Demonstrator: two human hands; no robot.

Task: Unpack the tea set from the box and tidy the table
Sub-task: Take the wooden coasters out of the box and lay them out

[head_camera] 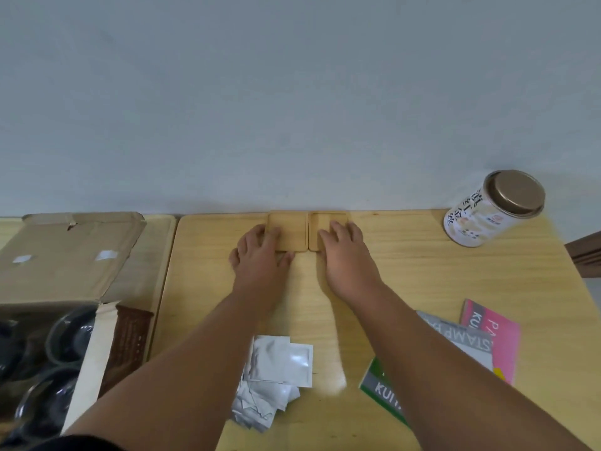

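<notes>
A: What lies nearest?

B: Sachets [276,379] are piled at 6 o'clock, between the forearms. Booklets [487,336] are spread at 4 o'clock.

A: Which step is judged to be in hand?

B: Laying out. The left coaster [292,232] and right coaster [325,218] are set side by side at 12 o'clock, by the table's [422,271] far edge. The left hand [260,252] is pressed on one and the right hand [344,252] on the other, fingers spread, nothing clasped.

A: And the rest of the set?

B: Dark cups [71,333] are seen in the box [65,255] at 9 o'clock, not yet unpacked.

A: What is called for next?

B: Probably the coasters are to be released and a cup fetched from 9 o'clock. The sachets and booklets remain to be tidied.
</notes>
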